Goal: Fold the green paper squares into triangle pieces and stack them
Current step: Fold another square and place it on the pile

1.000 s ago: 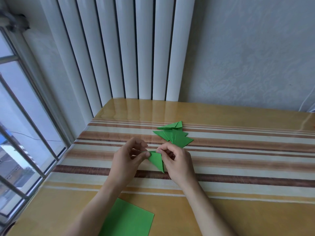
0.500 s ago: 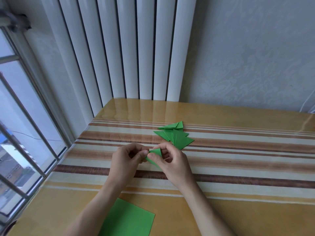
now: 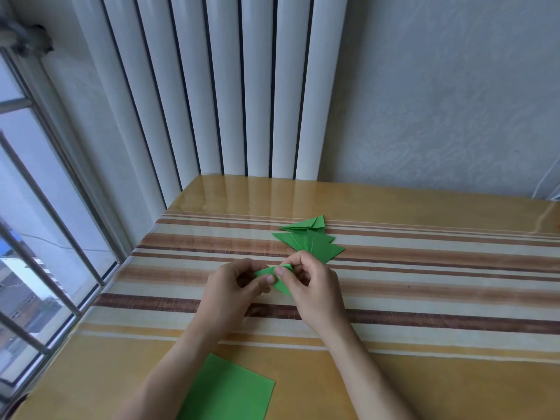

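Note:
Both my hands hold one small folded green paper piece (image 3: 280, 283) just above the striped table. My left hand (image 3: 236, 291) pinches its left end between thumb and fingers. My right hand (image 3: 312, 287) pinches its right side, thumb on top. Much of the piece is hidden between my fingers. Just beyond my right hand lies a pile of folded green triangles (image 3: 312, 242), fanned and overlapping. A flat green paper square (image 3: 227, 389) lies near the table's front edge, between my forearms.
The table (image 3: 424, 298) carries a glossy striped cover. White radiator columns (image 3: 242, 101) stand behind it. A barred window (image 3: 45, 222) runs along the left side. A grey wall is at the back right, with a white cable (image 3: 545, 183) at the far right.
The green piece showed as a broad triangle pointing down a second ago. My hands have since closed in on it, and less of it shows now.

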Demonstrator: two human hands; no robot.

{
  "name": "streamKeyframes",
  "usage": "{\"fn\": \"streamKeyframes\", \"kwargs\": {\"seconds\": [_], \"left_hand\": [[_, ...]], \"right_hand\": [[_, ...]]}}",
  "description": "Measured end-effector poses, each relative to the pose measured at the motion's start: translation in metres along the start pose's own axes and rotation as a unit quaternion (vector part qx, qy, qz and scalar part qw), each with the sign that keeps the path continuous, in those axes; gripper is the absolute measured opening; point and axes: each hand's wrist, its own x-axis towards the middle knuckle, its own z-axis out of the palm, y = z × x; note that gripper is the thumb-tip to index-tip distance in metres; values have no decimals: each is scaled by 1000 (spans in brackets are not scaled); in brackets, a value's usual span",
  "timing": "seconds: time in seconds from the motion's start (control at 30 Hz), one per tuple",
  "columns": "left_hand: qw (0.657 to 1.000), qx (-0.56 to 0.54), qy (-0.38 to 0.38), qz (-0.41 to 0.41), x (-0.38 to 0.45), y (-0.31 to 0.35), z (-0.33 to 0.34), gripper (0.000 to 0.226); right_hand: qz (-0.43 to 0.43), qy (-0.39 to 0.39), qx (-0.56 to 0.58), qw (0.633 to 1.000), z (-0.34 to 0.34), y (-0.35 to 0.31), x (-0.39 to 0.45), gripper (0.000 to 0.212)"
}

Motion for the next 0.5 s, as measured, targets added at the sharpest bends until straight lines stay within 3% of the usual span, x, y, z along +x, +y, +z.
{"fn": "streamKeyframes", "kwargs": {"seconds": [0.3, 0.5], "left_hand": [[996, -83, -16, -24, -1, 4, 0, 16], [993, -111, -31, -35, -1, 6, -1, 20]], "right_hand": [[-30, 2, 0, 1000, -2, -3, 0, 27], [2, 0, 9, 1000, 0, -3, 2, 37]]}}
